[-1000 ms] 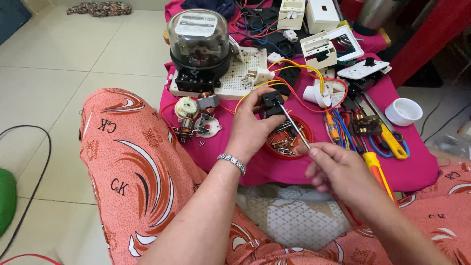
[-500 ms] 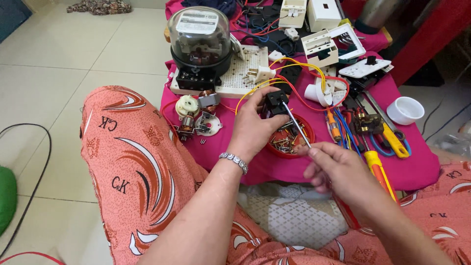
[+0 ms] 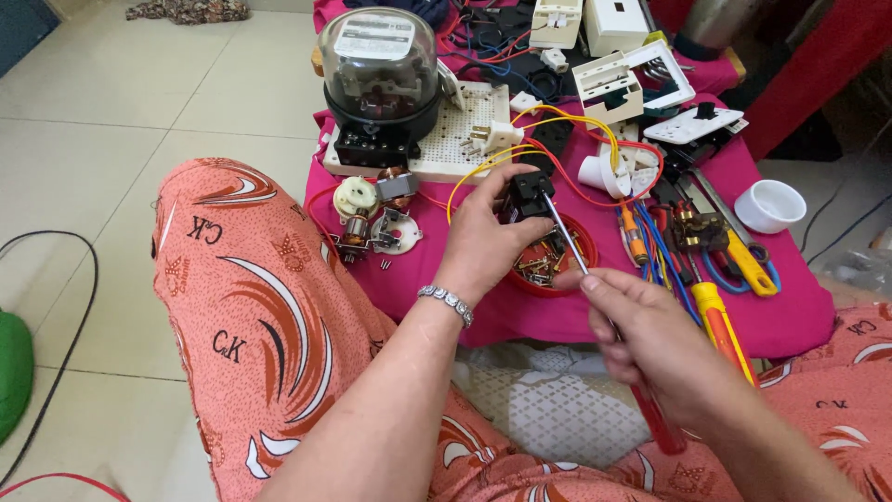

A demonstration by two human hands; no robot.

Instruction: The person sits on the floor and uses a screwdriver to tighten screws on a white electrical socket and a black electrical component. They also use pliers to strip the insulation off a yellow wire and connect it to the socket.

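Observation:
My left hand (image 3: 488, 237) grips a small black electrical part (image 3: 526, 196) with yellow and red wires (image 3: 557, 149) running off it. My right hand (image 3: 650, 339) holds a screwdriver (image 3: 569, 240) with a red handle, its metal shaft angled up so the tip meets the black part. Both hands hover above a red bowl of screws (image 3: 550, 260) on a pink-covered low table (image 3: 799, 307). I sit on the floor in orange patterned trousers.
A glass-domed electric meter (image 3: 379, 84) stands on a white perforated board (image 3: 455, 139). Small motor parts (image 3: 372, 216) lie left of the hands. White switch boxes (image 3: 621, 84), a white cup (image 3: 769, 204), pliers and a yellow-handled screwdriver (image 3: 720, 325) lie to the right.
My left hand has turned the black part slightly and the screwdriver tip has stayed against it. My right hand has shifted a little on the handle.

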